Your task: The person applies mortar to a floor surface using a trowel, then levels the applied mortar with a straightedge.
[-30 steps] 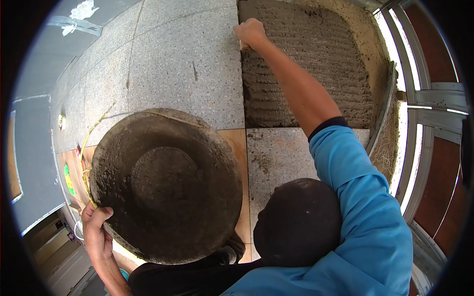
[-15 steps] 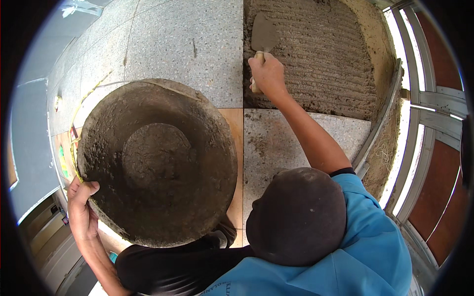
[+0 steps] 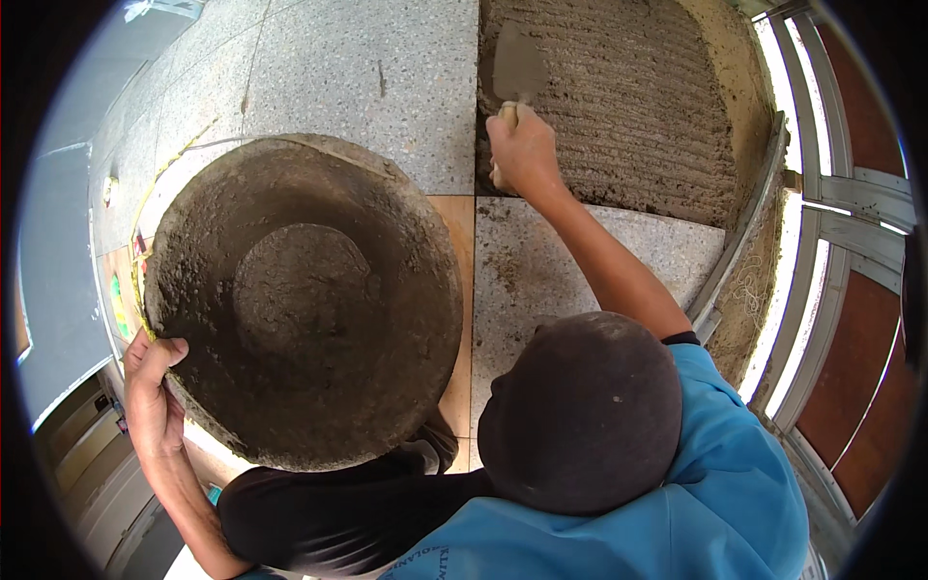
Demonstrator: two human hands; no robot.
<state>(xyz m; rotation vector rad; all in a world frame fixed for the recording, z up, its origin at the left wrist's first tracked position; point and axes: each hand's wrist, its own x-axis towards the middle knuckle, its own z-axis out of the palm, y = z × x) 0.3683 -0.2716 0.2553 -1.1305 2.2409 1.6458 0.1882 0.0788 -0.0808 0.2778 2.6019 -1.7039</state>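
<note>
My left hand (image 3: 155, 382) grips the left rim of a wide, round mortar tub (image 3: 406, 222), whose inside holds wet grey cement. A yellow rope (image 3: 155, 184) runs along the tub's left side. My right hand (image 3: 522, 150) is closed on the pale handle of a trowel (image 3: 517, 63); its grey blade lies over a patch of combed mortar (image 3: 619, 106), just right of the edge of a speckled tile (image 3: 367, 97). I cannot tell whether the blade touches the mortar.
A dark rounded shape (image 3: 580, 416) and blue clothing fill the lower right. Metal-framed red panels (image 3: 860, 348) and a metal strip (image 3: 735, 251) line the right. A grey panel (image 3: 53, 271) stands far left, near small coloured objects (image 3: 116, 295).
My right hand has come back from the top of the mortar patch toward me, bringing the trowel blade into sight. Tub, left hand and floor sit higher in the picture, the tub slightly farther left.
</note>
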